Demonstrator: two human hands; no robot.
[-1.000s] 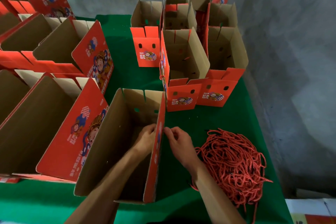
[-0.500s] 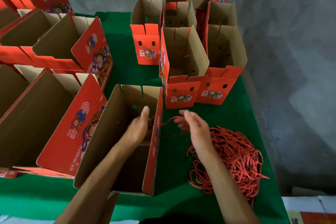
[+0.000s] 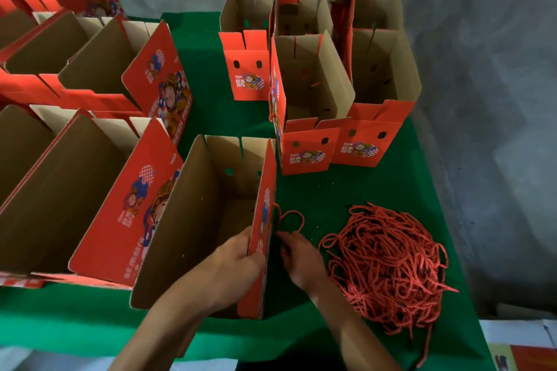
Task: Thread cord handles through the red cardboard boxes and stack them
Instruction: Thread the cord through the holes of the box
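The open box stands on the green bench, just left of the cord pile. The left hand clamps its right wall, thumb outside. The right hand seems to pinch a looped cord against that wall, though its fingertips are hidden. If the cord end frays or misses the hole, threading stalls; a hard tug could snag the pile.
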